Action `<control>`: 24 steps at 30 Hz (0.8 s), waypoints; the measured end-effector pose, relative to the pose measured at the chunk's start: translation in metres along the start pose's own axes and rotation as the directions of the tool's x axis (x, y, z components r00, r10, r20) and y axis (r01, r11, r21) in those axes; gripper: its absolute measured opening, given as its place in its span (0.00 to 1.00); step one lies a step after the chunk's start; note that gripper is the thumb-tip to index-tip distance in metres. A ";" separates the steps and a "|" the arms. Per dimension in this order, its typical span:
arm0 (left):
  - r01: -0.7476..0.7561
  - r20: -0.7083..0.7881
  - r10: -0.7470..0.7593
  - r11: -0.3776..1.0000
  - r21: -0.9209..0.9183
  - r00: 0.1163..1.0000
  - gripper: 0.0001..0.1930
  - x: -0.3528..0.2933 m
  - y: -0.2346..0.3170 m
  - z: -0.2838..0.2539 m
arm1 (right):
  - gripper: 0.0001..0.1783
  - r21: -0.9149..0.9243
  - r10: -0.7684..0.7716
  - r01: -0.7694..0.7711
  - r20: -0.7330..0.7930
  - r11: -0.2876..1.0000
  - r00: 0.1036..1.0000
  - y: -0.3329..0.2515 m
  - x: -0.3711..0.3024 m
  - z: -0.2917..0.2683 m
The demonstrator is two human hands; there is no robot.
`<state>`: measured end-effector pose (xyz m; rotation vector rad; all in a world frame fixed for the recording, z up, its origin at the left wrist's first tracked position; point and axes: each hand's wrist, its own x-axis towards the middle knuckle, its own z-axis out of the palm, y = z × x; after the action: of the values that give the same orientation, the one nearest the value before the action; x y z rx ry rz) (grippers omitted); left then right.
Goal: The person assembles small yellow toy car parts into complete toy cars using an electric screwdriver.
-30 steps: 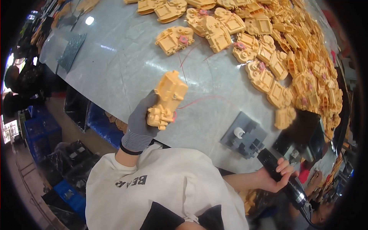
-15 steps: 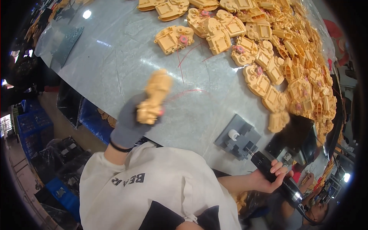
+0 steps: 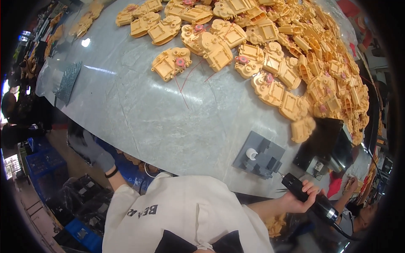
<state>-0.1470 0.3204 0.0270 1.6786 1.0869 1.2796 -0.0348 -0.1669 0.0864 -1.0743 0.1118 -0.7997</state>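
My right hand is wrapped round a black electric screwdriver, its bit pointing at the grey fixture block on the table. A white round piece stands on that fixture. My left hand, in a grey glove, reaches past the table's left edge, over a blue-lined bin. Its fingers look stretched out, though somewhat blurred, and no part shows in them. Nearest on the table lies a yellow plastic housing with a pink-red disc and thin red wires.
A large heap of yellow housings covers the far right of the grey table. A black box stands right of the fixture. Clear plastic sheeting lies at the far left edge. Another person's arm shows at right.
My left hand has moved left and down off the table; the yellow housing it held is no longer visible. The screwdriver's bit has drawn slightly away from the fixture. The view has shifted.
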 end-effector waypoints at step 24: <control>-0.188 0.852 0.492 0.867 -0.462 0.177 0.47 -0.115 0.110 0.138 | 0.25 -0.067 0.089 -0.092 -0.043 0.994 0.995 0.027 -0.029 0.024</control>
<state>-0.0086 0.1646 0.0582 2.0336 -0.2757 0.2938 -0.0306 -0.1250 0.0683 -1.1103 0.2221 -0.7400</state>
